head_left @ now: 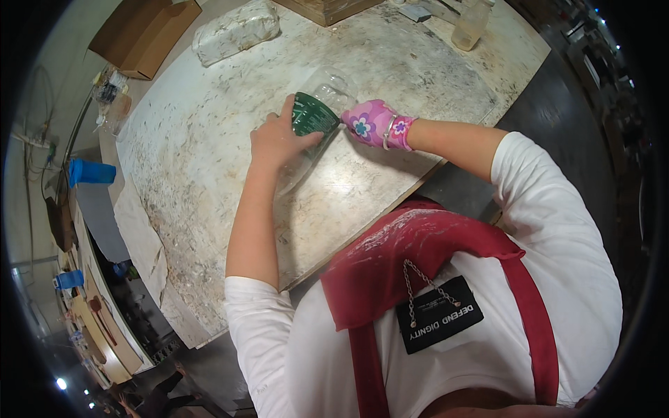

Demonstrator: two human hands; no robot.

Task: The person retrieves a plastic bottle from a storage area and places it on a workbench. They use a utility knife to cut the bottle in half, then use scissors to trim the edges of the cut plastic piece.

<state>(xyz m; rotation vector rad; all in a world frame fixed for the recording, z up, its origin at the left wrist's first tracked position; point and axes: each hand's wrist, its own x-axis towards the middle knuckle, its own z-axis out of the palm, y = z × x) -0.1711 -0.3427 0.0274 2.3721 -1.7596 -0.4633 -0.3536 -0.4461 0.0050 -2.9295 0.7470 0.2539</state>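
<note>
A clear plastic bottle (pixel 329 82) with a dark green label (pixel 315 115) lies slantwise on the worn white tabletop (pixel 209 146). My bare left hand (pixel 280 136) wraps round it from the left, fingers over the label and thumb across its lower part. At the label's right edge is my right hand (pixel 376 125), in a pink glove with flowers and a metal bracelet at the wrist. Its fingers are bent together against the bottle's side; whatever they pinch is too small or hidden to name.
At the back left stand an open cardboard box (pixel 143 38) and a white wrapped bundle (pixel 235 32). Another wooden or cardboard box (pixel 327 10) is at the far edge. A cloudy plastic bottle (pixel 472 26) stands far right. Blue material (pixel 92 173) hangs left of the table.
</note>
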